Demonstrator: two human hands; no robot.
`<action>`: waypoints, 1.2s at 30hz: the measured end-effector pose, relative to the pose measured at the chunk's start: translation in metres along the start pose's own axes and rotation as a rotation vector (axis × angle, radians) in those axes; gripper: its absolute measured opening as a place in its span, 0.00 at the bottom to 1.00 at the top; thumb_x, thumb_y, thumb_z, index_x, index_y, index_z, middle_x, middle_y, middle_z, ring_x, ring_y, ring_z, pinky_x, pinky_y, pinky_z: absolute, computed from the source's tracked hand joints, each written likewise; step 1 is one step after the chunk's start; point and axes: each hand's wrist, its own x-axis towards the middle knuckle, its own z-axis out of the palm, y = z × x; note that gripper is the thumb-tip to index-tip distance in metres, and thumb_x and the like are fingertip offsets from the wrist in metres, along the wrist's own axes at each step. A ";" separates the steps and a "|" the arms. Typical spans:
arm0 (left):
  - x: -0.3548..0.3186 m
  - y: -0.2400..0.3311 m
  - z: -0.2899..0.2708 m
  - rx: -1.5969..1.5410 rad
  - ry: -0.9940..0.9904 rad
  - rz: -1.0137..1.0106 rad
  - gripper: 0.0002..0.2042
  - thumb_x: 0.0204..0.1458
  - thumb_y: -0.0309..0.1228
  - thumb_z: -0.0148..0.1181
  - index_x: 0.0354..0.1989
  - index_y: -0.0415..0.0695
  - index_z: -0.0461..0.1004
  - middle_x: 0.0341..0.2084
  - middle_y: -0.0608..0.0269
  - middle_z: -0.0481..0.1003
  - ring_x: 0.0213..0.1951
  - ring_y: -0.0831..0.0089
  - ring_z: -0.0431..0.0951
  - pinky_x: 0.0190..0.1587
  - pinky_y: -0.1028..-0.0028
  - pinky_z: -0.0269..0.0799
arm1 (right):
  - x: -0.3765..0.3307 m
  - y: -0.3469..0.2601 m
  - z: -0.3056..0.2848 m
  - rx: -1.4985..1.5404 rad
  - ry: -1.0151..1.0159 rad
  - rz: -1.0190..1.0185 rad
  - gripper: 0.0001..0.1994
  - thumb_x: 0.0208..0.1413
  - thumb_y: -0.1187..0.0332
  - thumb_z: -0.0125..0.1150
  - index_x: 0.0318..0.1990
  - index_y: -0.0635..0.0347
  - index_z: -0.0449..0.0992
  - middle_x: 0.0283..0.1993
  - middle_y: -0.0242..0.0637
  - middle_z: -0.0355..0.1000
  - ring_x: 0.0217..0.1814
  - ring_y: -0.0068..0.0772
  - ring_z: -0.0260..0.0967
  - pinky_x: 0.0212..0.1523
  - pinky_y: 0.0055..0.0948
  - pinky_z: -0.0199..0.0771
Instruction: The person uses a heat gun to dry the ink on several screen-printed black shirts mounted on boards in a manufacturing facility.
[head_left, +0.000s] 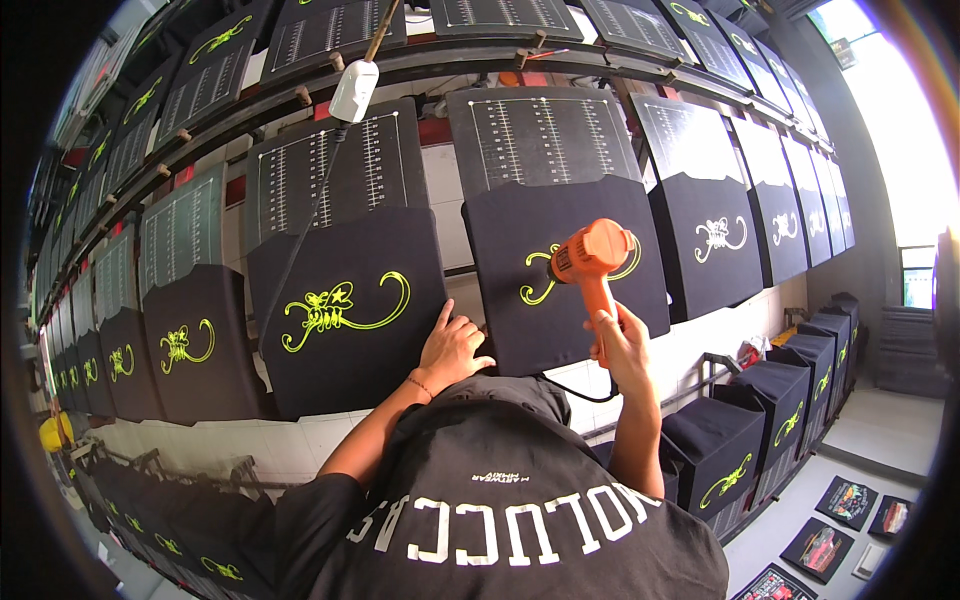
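My right hand grips the handle of an orange heat gun, whose nozzle points at the yellow-green print on a black shirt stretched over a board. My left hand lies flat on the lower right corner of the neighbouring black shirt, which bears the same yellow-green swirl print. A black cable runs from the heat gun under my arm.
A long curved row of printing boards with black printed shirts runs left and right. A second row of boards hangs above. A white plug block dangles on a cord. Stacks of black shirts stand lower right; printed pieces lie on the floor.
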 end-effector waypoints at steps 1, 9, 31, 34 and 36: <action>0.000 0.000 0.000 0.000 0.004 0.004 0.25 0.44 0.54 0.67 0.36 0.42 0.81 0.30 0.65 0.77 0.46 0.68 0.74 0.74 0.51 0.42 | -0.001 0.000 0.003 -0.024 0.015 -0.016 0.20 0.66 0.59 0.54 0.55 0.67 0.72 0.33 0.33 0.72 0.21 0.16 0.65 0.22 0.17 0.67; -0.001 -0.002 0.005 0.011 0.079 0.024 0.22 0.41 0.53 0.69 0.31 0.44 0.81 0.30 0.67 0.77 0.44 0.69 0.75 0.73 0.48 0.44 | -0.007 0.002 -0.010 -0.028 -0.049 0.029 0.21 0.65 0.59 0.54 0.55 0.68 0.71 0.33 0.35 0.73 0.20 0.16 0.65 0.22 0.18 0.68; -0.005 0.001 0.002 -0.034 0.140 -0.034 0.49 0.38 0.52 0.74 0.69 0.52 0.55 0.68 0.52 0.53 0.70 0.48 0.52 0.73 0.52 0.48 | -0.029 0.012 -0.006 -0.001 -0.152 0.060 0.20 0.66 0.59 0.54 0.54 0.68 0.70 0.34 0.32 0.72 0.22 0.16 0.67 0.22 0.18 0.69; -0.006 -0.002 0.009 -0.027 0.177 -0.015 0.53 0.37 0.53 0.75 0.72 0.57 0.50 0.70 0.51 0.50 0.71 0.46 0.49 0.73 0.52 0.48 | -0.029 0.008 -0.003 -0.019 -0.172 0.060 0.20 0.66 0.59 0.54 0.54 0.68 0.70 0.34 0.32 0.73 0.22 0.15 0.67 0.23 0.18 0.70; -0.006 -0.002 0.008 -0.029 0.183 -0.013 0.54 0.36 0.53 0.75 0.73 0.58 0.48 0.71 0.51 0.48 0.72 0.45 0.47 0.73 0.51 0.47 | -0.029 0.006 -0.002 0.002 -0.173 0.060 0.19 0.66 0.59 0.54 0.53 0.68 0.71 0.34 0.33 0.73 0.23 0.15 0.67 0.23 0.18 0.70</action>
